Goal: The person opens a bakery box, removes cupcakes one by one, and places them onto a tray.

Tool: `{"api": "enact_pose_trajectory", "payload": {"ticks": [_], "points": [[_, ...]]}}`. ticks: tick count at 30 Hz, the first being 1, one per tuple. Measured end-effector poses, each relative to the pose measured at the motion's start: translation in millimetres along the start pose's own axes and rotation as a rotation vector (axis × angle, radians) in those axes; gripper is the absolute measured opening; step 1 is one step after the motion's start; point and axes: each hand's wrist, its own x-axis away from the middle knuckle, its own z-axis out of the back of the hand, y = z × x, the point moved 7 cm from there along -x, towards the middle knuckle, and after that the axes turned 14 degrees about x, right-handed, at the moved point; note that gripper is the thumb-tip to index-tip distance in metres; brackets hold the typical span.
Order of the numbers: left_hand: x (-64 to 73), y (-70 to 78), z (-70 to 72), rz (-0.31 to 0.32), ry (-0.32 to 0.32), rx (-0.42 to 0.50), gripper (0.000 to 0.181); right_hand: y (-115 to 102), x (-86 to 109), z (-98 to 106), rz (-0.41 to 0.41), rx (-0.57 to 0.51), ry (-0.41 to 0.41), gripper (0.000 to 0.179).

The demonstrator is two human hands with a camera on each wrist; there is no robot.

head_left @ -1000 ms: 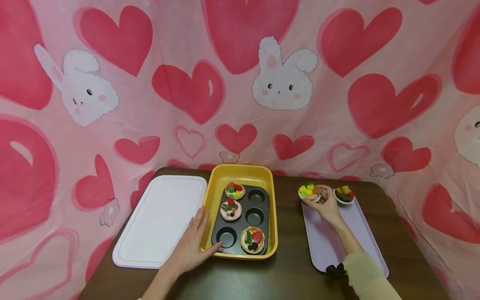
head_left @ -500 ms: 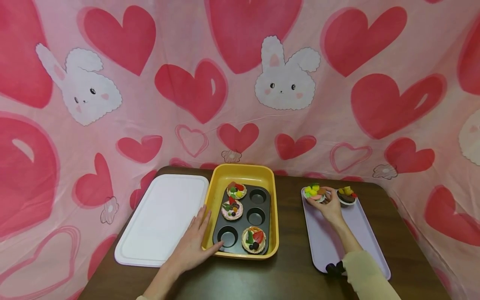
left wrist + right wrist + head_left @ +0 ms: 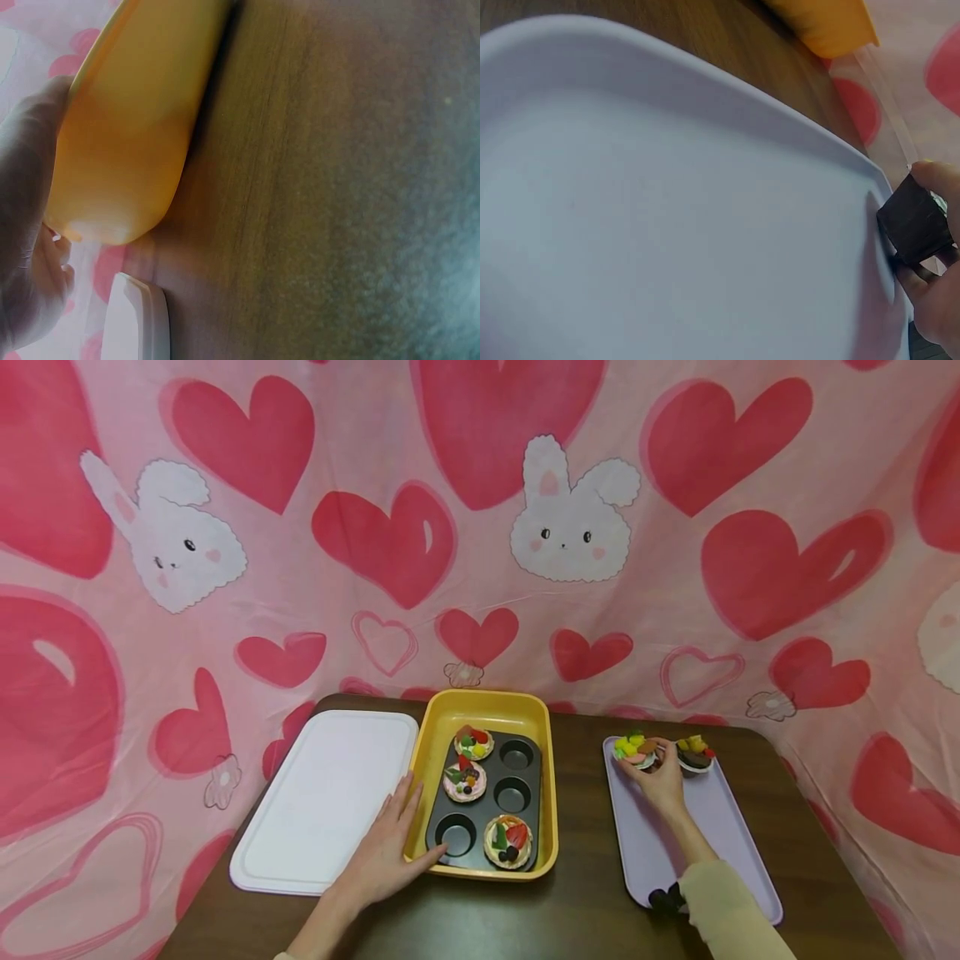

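At the far end of the lavender tray [image 3: 660, 843], my right hand [image 3: 663, 781] grips a small fruit-topped cupcake [image 3: 633, 748] with yellow, green and pink pieces. The right wrist view shows its dark tapered base [image 3: 915, 221] between thumb and fingers, close over the tray's end. Just right of it sits a chocolate-brown cupcake [image 3: 696, 760] with yellow and red toppings. My left hand [image 3: 386, 847] rests with extended fingers on the near-left corner of the yellow bin [image 3: 552, 810]. Inside the bin lies a dark muffin pan [image 3: 487, 827].
The pan bears three fruit tarts: one far left [image 3: 474, 743], one middle left [image 3: 464, 779], one near right [image 3: 508, 842]. Its other cups show bare. A white board [image 3: 322, 802] lies left of the bin. A heart-and-bunny cloth [image 3: 480, 560] hangs behind the brown table [image 3: 577, 910].
My right hand has brought the fruit-topped cupcake slightly right and down, over the tray's far end beside the brown cupcake. The left hand has stayed on the bin.
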Motion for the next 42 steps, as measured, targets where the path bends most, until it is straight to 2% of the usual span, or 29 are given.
{"api": "enact_pose_trajectory", "payload": {"ticks": [9, 17, 28, 37, 42], "points": [[0.2, -0.5, -1.7, 0.001, 0.004, -0.001, 0.113, 3, -0.4, -1, 0.017, 0.003, 0.028, 0.07], [0.7, 0.1, -2.6, -0.002, 0.005, 0.002, 0.113, 6, 3.3, 2, -0.004, 0.067, -0.01, 0.071], [1.3, 1.6, -1.2, -0.013, 0.007, -0.008, 0.113, 10, 4.3, 4, 0.008, 0.147, -0.065, 0.072], [1.0, 0.3, -1.3, -0.022, 0.011, -0.02, 0.113, 6, 5.6, 3, 0.049, 0.167, -0.163, 0.092], [0.3, 0.2, -1.4, -0.022, 0.004, -0.024, 0.113, -3, 10.9, 6, 0.116, 0.16, -0.176, 0.106]]}}
